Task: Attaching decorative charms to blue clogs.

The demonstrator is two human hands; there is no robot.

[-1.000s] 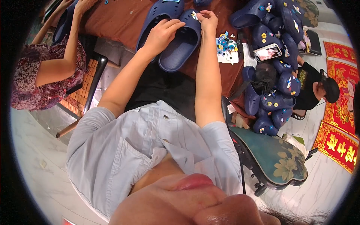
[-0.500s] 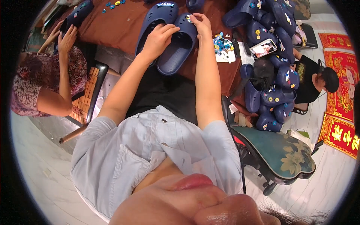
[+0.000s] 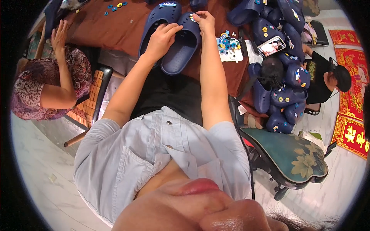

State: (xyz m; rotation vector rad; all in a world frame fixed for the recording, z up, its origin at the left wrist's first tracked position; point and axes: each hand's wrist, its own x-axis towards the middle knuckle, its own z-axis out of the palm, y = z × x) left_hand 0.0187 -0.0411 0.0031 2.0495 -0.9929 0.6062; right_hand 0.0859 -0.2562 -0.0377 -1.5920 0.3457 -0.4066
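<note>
Two navy clogs lie side by side at the table's near edge, toes pointing away. My left hand [image 3: 162,40] is closed on the inner rim of the right-hand clog [image 3: 178,59], its fingers at the foot opening. At this clog's toe, my right hand [image 3: 206,24] pinches a small white and yellow shoe charm [image 3: 192,17] set against the perforated upper; whether it is fully seated I cannot make out. The left-hand clog [image 3: 154,25] carries a blue and white nameplate charm [image 3: 168,5] across its toe.
Blue and white charms [image 3: 229,44] lie piled on a white card right of my hands; more charms [image 3: 111,8] lie at the far left. Decorated clogs [image 3: 287,94] and a phone [image 3: 271,47] crowd the right side. One co-worker [image 3: 58,81] sits left, another [image 3: 327,79] right.
My hands stay at the same clog with almost the same grip. The left co-worker's hands and clog have shifted further left. The whole view has tilted slightly.
</note>
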